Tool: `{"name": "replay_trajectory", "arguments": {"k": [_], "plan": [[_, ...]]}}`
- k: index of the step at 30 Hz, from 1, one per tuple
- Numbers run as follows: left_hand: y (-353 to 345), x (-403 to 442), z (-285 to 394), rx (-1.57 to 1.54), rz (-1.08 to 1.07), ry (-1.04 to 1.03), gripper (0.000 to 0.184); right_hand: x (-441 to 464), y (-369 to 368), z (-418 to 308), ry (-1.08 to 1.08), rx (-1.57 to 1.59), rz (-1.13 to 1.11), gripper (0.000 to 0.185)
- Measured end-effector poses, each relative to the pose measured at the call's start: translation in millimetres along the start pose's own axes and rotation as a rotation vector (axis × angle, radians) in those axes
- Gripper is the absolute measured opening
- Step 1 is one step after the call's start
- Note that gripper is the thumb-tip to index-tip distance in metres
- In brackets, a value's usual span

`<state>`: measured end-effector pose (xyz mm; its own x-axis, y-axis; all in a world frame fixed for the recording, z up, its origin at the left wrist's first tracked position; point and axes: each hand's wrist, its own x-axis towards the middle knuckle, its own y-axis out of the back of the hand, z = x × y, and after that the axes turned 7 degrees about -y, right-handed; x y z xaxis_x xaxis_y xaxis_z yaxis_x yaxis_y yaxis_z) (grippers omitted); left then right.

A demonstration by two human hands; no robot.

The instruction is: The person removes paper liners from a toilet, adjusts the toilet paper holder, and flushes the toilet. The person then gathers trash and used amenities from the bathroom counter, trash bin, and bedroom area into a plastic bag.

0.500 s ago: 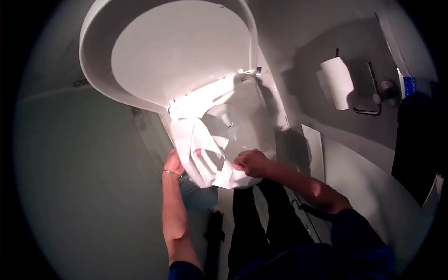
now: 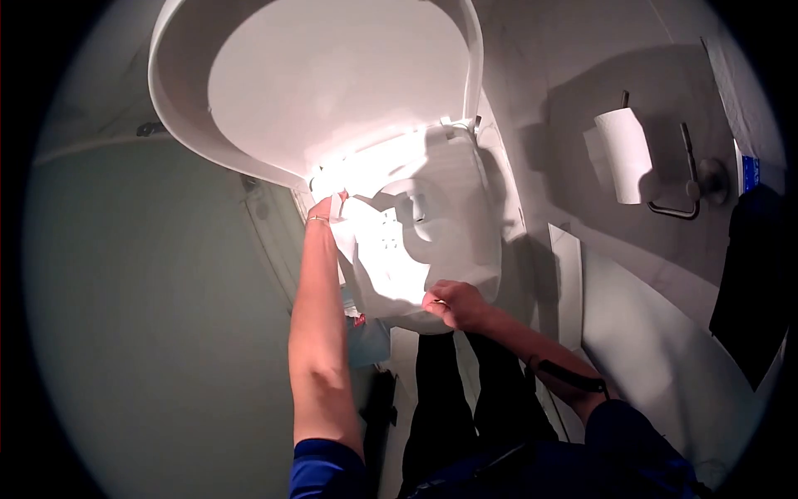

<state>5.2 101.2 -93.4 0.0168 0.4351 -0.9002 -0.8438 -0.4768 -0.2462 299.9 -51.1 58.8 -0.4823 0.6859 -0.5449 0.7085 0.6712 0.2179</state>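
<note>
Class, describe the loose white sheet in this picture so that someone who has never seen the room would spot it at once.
Find the toilet with its big lid raised. Between the left hand and the right hand lies the white sheet, brightly lit. Unlike the toilet roll hanging to the right, it is spread out and shows small dark marks.

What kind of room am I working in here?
Most likely a toilet or bathroom: there's a white toilet with its lid raised, and a paper roll beside a metal holder on the wall.
</note>
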Motion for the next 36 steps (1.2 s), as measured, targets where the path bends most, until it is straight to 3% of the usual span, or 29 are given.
{"name": "replay_trajectory", "arguments": {"k": [4, 5, 11, 19, 22, 23, 26, 29, 32, 33, 36], "plan": [[-6, -8, 0, 0.064, 0.133, -0.122, 0.023, -7, 5, 6, -0.034, -0.012, 0.015, 0.008], [-10, -10, 2, 0.146, 0.274, -0.137, 0.029, -7, 4, 9, -0.029, -0.016, 0.027, 0.007], [-71, -60, 11, 0.329, 0.532, -0.250, 0.031, -13, 12, 29, -0.016, 0.021, 0.074, 0.008], [-79, -76, 12, 0.470, 0.497, -0.370, 0.014, -13, 11, 32, -0.026, 0.106, 0.221, 0.008], [-60, -58, 16, 0.981, 0.395, -0.318, 0.016, -16, 14, 32, -0.067, 0.105, 0.216, 0.009], [-54, -47, 13, 0.978, 0.437, -0.314, 0.023, -16, 14, 34, -0.075, 0.106, 0.209, 0.009], [-71, -63, 16, 1.022, 0.542, -0.296, 0.021, -19, 15, 35, -0.075, 0.125, 0.213, 0.010], [-48, -47, 15, 1.162, 0.384, -0.283, 0.019, -19, 16, 38, -0.078, 0.135, 0.216, 0.011], [-60, -69, 6, 0.702, 0.504, -0.371, 0.017, -17, 17, 40, -0.113, 0.148, 0.212, 0.013], [-59, -82, 6, 0.830, 0.363, -0.388, 0.015, -16, 17, 41, -0.128, 0.153, 0.211, 0.013], [-43, -98, -21, 0.569, 0.312, -0.438, 0.010, -16, 20, 37, -0.150, 0.159, 0.212, 0.015]]}}
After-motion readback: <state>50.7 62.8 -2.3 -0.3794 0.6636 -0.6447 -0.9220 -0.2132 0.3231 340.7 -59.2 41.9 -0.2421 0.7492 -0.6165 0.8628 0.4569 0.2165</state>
